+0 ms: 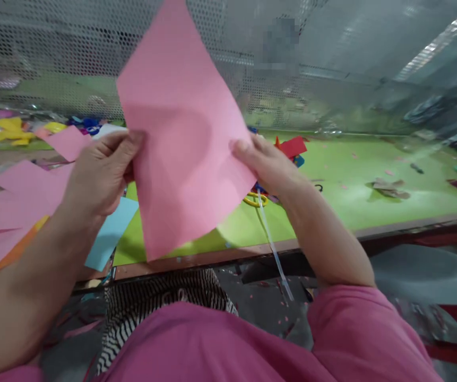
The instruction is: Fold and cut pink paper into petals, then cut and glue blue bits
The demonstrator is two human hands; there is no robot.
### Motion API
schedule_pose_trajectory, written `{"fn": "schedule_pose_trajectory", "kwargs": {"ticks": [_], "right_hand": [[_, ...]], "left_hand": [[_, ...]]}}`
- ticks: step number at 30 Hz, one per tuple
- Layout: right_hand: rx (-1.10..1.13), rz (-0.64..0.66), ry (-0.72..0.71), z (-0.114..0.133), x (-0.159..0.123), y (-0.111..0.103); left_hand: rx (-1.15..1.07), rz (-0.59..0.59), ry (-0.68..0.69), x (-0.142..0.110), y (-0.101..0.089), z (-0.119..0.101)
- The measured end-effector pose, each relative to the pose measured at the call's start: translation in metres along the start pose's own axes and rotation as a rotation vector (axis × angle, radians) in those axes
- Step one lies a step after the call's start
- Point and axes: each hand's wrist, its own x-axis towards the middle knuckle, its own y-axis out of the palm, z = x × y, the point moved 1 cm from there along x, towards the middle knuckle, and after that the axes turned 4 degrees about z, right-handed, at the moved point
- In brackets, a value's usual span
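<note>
Head view: a pink sheet (180, 106) held up in front of me, over a bright green tabletop (343, 170)

The pink sheet fills the middle, tilted, with its top running out of the frame and one lower corner pointing down toward the table's front edge. A soft shadow lies across its face.

My left hand (103, 172) pinches the left edge, thumb against bent fingers. My right hand (268, 164) grips the right edge, with the thumb flat on the side facing me; the fingers behind are hidden, so I cannot tell how they lie.

Near my left forearm are more pink sheets (21, 191), an orange strip (33, 236) and a light blue piece of paper (112, 233). Farther back on that side is a yellow paper shape (7, 132).

Just beyond my right hand is a red piece (294, 147). Below the hand, a yellow loop (257, 200) rests on the green, and a thin, pale strip (272, 244) hangs past the table's edge. Well off to the right is a crumpled brown scrap (389, 187).

Behind everything stands a grey perforated panel (72, 63). A round grey seat (427, 273) is at lower right, and my pink shirt (212, 345) shows at the bottom.
</note>
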Motion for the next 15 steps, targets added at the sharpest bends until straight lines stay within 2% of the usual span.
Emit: {"fn": "schedule_pose_trajectory", "kwargs": {"ticks": [2,5,7,9,11,15], "right_hand": [[0.06,0.107,0.096,-0.012,0.001,0.014],[0.067,0.234,0.235,-0.03,0.006,0.025],[-0.033,0.36,0.286,-0.044,0.014,0.027],[-0.147,0.419,0.294,-0.058,0.026,0.03],[-0.118,0.347,0.32,-0.068,0.036,0.033],[0.301,0.088,0.44,-0.082,0.04,0.042]], "left_hand": [[0.012,0.05,-0.148,0.0,-0.003,0.014],[0.113,0.16,-0.313,0.003,-0.018,0.036],[0.187,0.188,-0.375,0.008,-0.03,0.048],[0.272,0.223,-0.432,0.014,-0.041,0.058],[0.353,0.249,-0.479,0.019,-0.048,0.064],[0.408,0.232,-0.458,0.024,-0.058,0.068]]}}
